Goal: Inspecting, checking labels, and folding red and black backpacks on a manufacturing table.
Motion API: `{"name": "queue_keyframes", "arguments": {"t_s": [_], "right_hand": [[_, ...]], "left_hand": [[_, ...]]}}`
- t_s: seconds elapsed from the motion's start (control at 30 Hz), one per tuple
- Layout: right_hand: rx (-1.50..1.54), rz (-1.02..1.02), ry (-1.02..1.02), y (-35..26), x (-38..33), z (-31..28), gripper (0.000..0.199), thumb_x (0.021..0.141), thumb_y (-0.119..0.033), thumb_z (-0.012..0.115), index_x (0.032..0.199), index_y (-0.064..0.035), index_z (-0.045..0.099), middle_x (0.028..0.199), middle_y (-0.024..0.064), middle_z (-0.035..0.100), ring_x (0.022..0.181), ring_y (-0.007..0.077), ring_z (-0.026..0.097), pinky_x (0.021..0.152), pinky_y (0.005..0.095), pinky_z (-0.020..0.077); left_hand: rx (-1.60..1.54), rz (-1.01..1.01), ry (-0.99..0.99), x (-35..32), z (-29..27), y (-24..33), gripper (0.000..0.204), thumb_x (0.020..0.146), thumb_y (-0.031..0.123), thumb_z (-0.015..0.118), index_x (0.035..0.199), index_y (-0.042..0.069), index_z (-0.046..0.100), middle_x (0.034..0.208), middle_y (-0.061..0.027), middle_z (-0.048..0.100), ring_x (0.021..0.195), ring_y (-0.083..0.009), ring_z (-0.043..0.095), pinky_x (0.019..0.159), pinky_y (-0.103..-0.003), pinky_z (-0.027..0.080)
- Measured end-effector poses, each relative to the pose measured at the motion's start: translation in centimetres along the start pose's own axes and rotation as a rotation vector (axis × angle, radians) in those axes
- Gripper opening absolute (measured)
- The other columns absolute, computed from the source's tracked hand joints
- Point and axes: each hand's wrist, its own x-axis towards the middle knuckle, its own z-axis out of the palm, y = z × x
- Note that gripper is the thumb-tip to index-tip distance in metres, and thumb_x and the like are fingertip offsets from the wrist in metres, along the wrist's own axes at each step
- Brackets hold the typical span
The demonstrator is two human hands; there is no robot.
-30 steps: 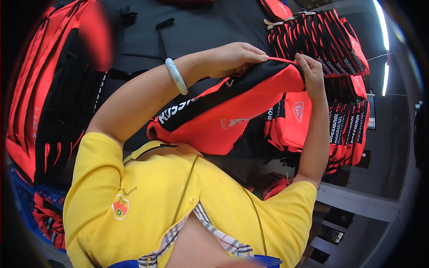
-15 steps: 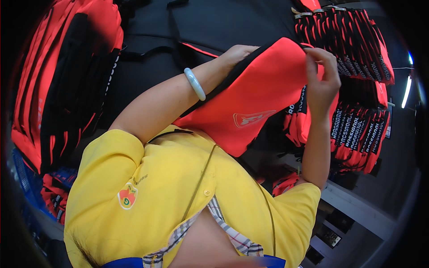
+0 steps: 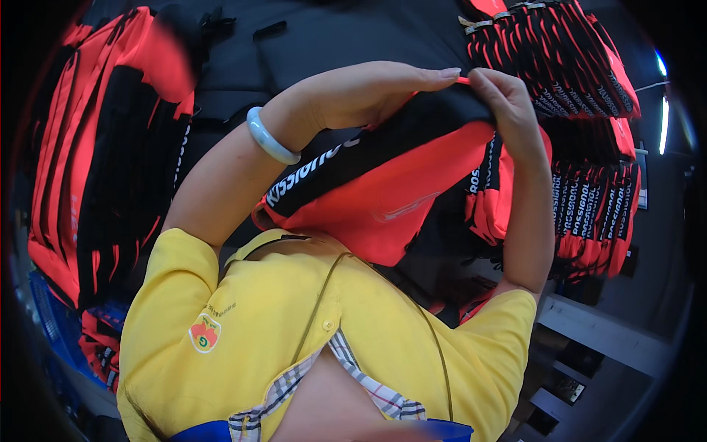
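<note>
Since the earlier frame the red and black bag (image 3: pixel 383 199) has tipped flatter, its black band now running from 8 to 2 o'clock. In the head view the left hand (image 3: pixel 368 92) and right hand (image 3: pixel 508 110) pinch its top edge at 1 o'clock, fingertips nearly meeting. A stack of matching bags (image 3: pixel 589 132) hangs at 3 o'clock
</note>
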Motion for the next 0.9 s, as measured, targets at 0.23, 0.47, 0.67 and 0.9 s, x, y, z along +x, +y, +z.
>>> {"name": "queue_keyframes", "arguments": {"t_s": [0.23,0.47,0.67,0.9], "right_hand": [[0.221,-0.062,-0.014,0.3,1.4,0.5,0.036,0.096,-0.030,0.058,0.076,-0.0002,0.063,0.068,-0.0100,0.052,0.060,-0.0020,0.042,0.052,0.0158,0.0351],[0.015,0.189,-0.004,6.0,0.1,-5.5,0.042,0.098,-0.036,0.053,0.072,-0.0040,0.060,0.062,-0.0095,0.043,0.058,0.0011,0.038,0.053,0.0189,0.0354],[0.436,0.425,-0.179,10.3,-5.3,-7.4,0.032,0.097,-0.033,0.053,0.098,-0.0034,0.065,0.083,-0.0054,0.063,0.071,0.0017,0.056,0.065,0.0195,0.0471],[0.851,0.427,0.593,18.5,-4.9,-6.9,0.040,0.099,-0.024,0.047,0.132,-0.0024,0.050,0.127,0.0100,0.059,0.116,0.0191,0.057,0.101,0.0346,0.0426]], "left_hand": [[-0.388,0.032,0.010,-0.6,3.6,-1.1,0.037,0.094,0.035,0.059,0.107,0.001,0.063,0.095,-0.0070,0.069,0.080,-0.0132,0.068,0.071,-0.025,0.055],[-0.202,0.284,0.302,-3.9,-0.5,1.5,0.025,0.092,0.025,0.061,0.106,0.005,0.067,0.101,-0.0070,0.069,0.088,-0.0125,0.067,0.082,-0.027,0.054],[0.281,0.113,0.584,-7.0,-13.5,6.8,0.030,0.094,0.038,0.057,0.094,0.009,0.066,0.083,0.0000,0.066,0.074,-0.0070,0.062,0.066,-0.020,0.047],[0.362,0.171,0.544,-2.4,-15.5,1.2,0.040,0.098,0.038,0.048,0.119,0.007,0.060,0.120,-0.0095,0.061,0.108,-0.0227,0.058,0.087,-0.036,0.045]]}}
